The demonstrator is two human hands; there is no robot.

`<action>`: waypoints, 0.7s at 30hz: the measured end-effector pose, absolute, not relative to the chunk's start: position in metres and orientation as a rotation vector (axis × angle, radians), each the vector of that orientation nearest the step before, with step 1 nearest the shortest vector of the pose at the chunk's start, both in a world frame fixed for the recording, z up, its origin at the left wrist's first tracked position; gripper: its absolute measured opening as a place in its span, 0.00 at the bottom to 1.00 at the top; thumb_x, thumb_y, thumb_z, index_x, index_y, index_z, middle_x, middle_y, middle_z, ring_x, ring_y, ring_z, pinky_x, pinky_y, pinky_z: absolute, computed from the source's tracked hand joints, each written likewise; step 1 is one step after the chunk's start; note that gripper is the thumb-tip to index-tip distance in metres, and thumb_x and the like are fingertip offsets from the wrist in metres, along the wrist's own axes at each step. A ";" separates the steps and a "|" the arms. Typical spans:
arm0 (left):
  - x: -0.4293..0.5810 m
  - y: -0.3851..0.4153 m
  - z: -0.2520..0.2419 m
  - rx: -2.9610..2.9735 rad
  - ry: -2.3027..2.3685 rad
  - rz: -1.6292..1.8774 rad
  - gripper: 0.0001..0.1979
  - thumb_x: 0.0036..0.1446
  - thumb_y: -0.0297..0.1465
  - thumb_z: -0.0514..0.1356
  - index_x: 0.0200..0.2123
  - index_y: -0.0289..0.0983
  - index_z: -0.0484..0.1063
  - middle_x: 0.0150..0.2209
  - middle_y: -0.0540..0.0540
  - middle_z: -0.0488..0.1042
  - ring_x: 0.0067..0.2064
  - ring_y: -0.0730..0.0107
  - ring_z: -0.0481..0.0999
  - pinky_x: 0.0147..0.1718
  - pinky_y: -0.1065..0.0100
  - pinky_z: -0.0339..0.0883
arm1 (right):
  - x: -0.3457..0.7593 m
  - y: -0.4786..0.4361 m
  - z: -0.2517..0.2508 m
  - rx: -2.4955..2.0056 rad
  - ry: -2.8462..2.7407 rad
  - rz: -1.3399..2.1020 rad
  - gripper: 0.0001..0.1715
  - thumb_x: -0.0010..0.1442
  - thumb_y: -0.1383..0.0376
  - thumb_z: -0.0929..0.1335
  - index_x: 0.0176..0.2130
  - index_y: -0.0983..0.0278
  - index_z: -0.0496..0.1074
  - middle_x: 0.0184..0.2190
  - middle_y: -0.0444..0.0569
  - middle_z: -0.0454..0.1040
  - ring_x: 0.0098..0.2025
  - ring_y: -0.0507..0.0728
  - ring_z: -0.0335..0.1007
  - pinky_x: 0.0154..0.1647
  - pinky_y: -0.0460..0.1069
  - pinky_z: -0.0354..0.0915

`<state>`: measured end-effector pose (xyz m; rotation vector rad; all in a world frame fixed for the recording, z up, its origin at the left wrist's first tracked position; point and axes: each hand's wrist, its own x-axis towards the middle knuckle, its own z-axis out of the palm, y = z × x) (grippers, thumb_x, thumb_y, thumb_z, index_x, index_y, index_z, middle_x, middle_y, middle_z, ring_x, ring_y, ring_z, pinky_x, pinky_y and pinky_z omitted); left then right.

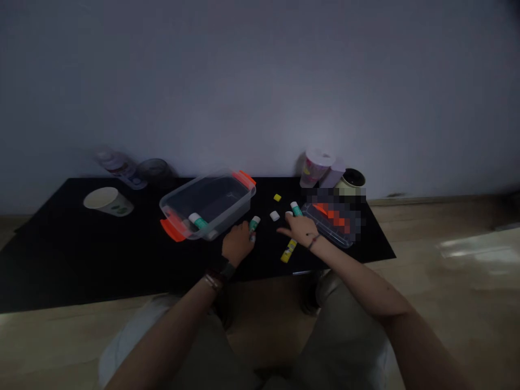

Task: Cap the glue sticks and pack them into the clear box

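My left hand (238,242) is closed at the right front corner of the clear box, its fingers curled against a green-and-white glue stick (254,223). To the right, my right hand (301,229) reaches over the table, thumb stretched out to the left and apart from the fingers. Another green glue stick (297,209) lies just beyond its fingers; whether they touch it I cannot tell. A yellow stick-shaped piece (288,251) lies below that hand. Between the hands and farther back are a white eraser-like block (274,215) and a small yellow block (277,197).
The clear plastic box (244,208) with orange handles holds a green glue stick (197,221). A clear lid (325,225) with orange parts lies at the right. A paper cup (109,201), bottle (119,167), patterned cup (316,169) and pale jar (351,183) stand around the black table (122,260).
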<state>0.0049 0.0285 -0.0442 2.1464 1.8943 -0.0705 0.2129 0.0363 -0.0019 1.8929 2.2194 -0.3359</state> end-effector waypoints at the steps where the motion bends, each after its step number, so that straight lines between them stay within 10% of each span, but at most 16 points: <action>1: 0.006 0.031 -0.045 2.171 1.916 -0.069 0.15 0.67 0.35 0.51 0.51 0.32 0.65 0.47 0.33 0.75 0.52 0.51 0.75 0.44 0.62 0.69 | 0.211 0.027 -0.001 1.843 2.208 -0.393 0.32 0.65 0.43 0.64 0.56 0.63 0.67 0.46 0.60 0.78 0.49 0.66 0.77 0.42 0.52 0.70; 8: 0.019 0.046 -0.055 2.196 1.944 -0.005 0.16 0.68 0.34 0.51 0.54 0.32 0.64 0.51 0.34 0.71 0.53 0.52 0.73 0.42 0.62 0.70 | 0.196 0.006 -0.011 1.735 2.139 -0.447 0.29 0.66 0.61 0.68 0.63 0.61 0.59 0.48 0.61 0.78 0.51 0.65 0.78 0.44 0.52 0.70; 21: 0.032 0.029 -0.015 2.386 1.838 0.145 0.23 0.67 0.34 0.51 0.62 0.31 0.62 0.55 0.33 0.69 0.56 0.51 0.69 0.45 0.60 0.68 | 0.194 0.042 -0.011 1.825 2.503 -0.150 0.13 0.72 0.64 0.60 0.50 0.64 0.70 0.48 0.56 0.74 0.50 0.60 0.71 0.45 0.50 0.65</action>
